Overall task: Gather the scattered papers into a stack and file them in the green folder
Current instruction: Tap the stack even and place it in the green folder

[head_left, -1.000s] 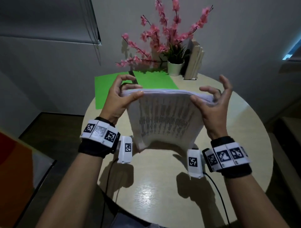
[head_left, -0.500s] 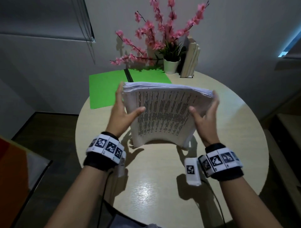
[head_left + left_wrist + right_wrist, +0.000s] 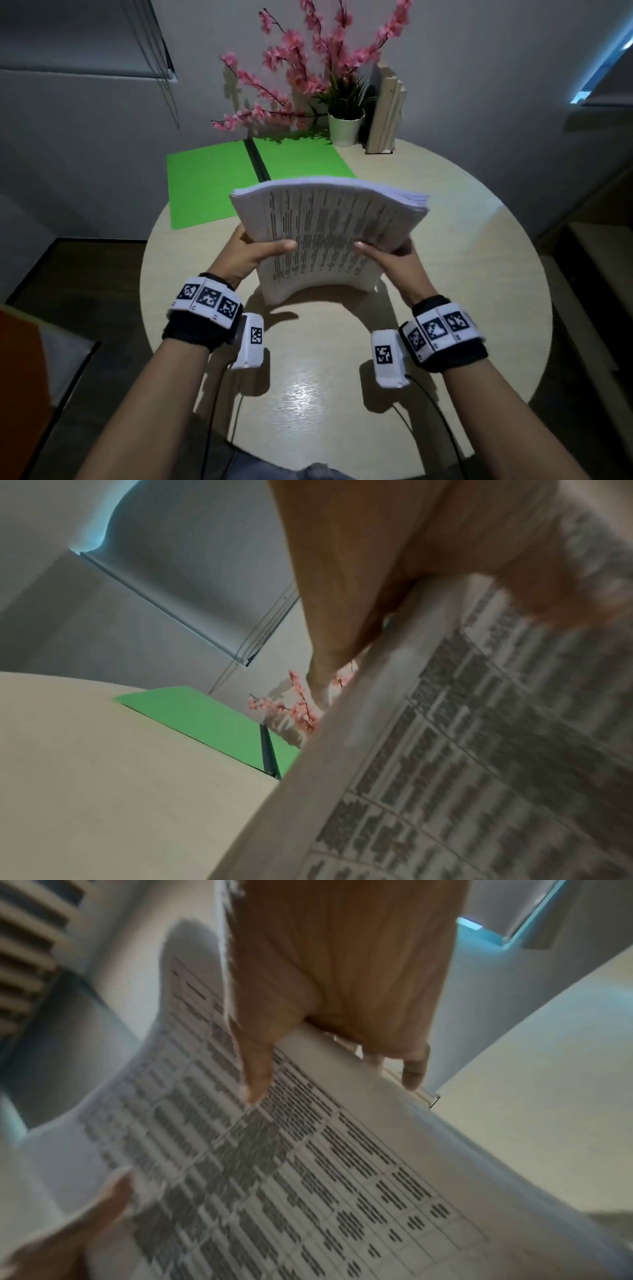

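Clearly we have the stack of papers (image 3: 325, 236) up off the round table (image 3: 445, 274), sitting in the middle of the head view and bowed into an arch along its top edge. Our left hand (image 3: 251, 257) grips its left edge and our right hand (image 3: 390, 255) its right edge, each with the thumb laid across the printed face and the fingers curled behind the sheets. The green folder (image 3: 205, 185) lies open and flat in the upper left of the frame, beyond the stack and apart from it. We judge the pile thick enough to have real weight, yet limp: it sags and curves where unsupported, and the top sheets look slightly fanned at the upper right, so loose pages could slide out. We think holding low on both side edges, squeezing front to back, suits it best, with the bottom edge tapped on the table to square it before filing.
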A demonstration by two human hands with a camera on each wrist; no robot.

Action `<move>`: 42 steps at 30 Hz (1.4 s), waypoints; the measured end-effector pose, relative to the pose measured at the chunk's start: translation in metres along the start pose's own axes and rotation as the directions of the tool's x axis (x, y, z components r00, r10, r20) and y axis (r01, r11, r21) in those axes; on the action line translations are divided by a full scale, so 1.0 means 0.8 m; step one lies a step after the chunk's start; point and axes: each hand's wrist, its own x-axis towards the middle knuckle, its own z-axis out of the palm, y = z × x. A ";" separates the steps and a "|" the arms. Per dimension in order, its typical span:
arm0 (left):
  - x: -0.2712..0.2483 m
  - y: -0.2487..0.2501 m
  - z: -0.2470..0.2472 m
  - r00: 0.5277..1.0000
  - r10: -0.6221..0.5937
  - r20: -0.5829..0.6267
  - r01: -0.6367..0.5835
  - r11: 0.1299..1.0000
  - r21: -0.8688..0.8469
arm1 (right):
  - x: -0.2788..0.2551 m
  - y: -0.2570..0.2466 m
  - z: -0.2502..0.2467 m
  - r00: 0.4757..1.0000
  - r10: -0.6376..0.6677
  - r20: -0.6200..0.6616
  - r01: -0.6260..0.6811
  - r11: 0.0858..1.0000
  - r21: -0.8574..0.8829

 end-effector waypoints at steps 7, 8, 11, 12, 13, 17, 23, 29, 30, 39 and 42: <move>0.020 0.052 0.005 0.954 0.236 -0.187 -0.253 0.965 -0.070 | 0.020 -0.059 -0.012 0.961 -0.276 -0.018 0.277 0.959 0.059; 0.019 0.055 -0.001 0.949 0.276 -0.149 -0.293 0.950 -0.105 | 0.022 -0.060 -0.020 0.955 -0.297 -0.006 0.296 0.952 0.079; 0.017 0.035 -0.007 0.983 0.182 -0.011 -0.182 0.978 -0.101 | 0.016 -0.036 -0.027 0.979 -0.204 0.025 0.203 0.978 0.036; 0.017 0.024 -0.001 0.993 0.112 0.033 -0.110 0.992 -0.056 | 0.014 -0.022 -0.024 0.988 -0.151 0.036 0.151 0.988 0.016; 0.018 0.015 0.010 0.998 0.046 0.036 -0.045 0.999 -0.010 | 0.012 -0.011 -0.019 0.993 -0.113 0.042 0.113 0.993 -0.014; 0.022 0.028 0.042 0.974 0.089 -0.208 -0.079 0.995 0.057 | 0.012 -0.020 -0.007 0.993 -0.119 -0.019 0.119 0.993 -0.012; 0.025 0.042 0.000 0.975 0.216 -0.057 -0.221 0.969 -0.109 | 0.009 -0.050 -0.029 0.962 -0.272 -0.016 0.272 0.958 0.095; 0.029 0.007 0.030 0.993 -0.011 -0.119 0.011 1.000 0.001 | 0.005 -0.006 0.002 0.998 -0.051 -0.028 0.049 0.996 -0.068; 0.032 0.015 0.032 0.982 0.020 -0.187 -0.015 0.999 0.029 | 0.007 -0.013 0.003 0.997 -0.061 -0.058 0.058 0.997 -0.048; 0.032 -0.018 0.008 0.994 -0.105 0.009 0.105 0.986 -0.129 | 0.013 0.003 -0.015 0.999 -0.024 0.043 0.026 0.999 -0.042; 0.032 -0.049 0.028 0.985 -0.164 -0.048 0.164 0.986 -0.016 | 0.020 0.037 -0.008 0.990 0.139 -0.030 -0.140 0.989 -0.056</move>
